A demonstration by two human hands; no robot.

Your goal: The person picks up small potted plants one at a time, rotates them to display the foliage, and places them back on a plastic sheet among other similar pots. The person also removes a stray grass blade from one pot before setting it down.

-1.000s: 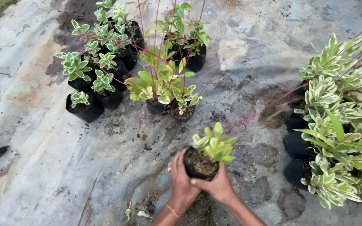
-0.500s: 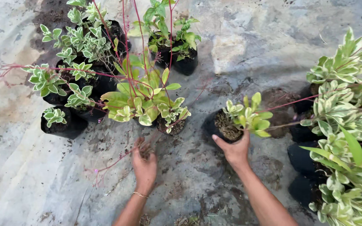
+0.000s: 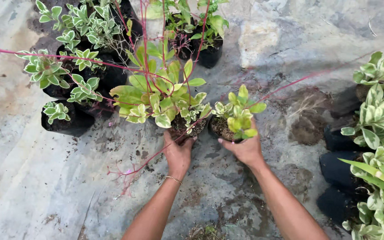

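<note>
Head view: the right hand (image 3: 245,149) grips the near rim of a small potted plant (image 3: 235,116), fingers curled round it. Just to its left, the left hand (image 3: 178,153) grasps a larger leafy pot (image 3: 187,126), both pots standing on the soil-strewn ground sheet (image 3: 45,178).

Plant nursery | black grow bags (image 3: 63,124) | variegated seedlings (image 3: 381,120) | ground sheet (image 3: 36,186)

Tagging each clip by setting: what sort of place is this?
Probably an outdoor plant nursery: many small black grow bags of variegated plants sit on soil-strewn ground sheeting.
</note>
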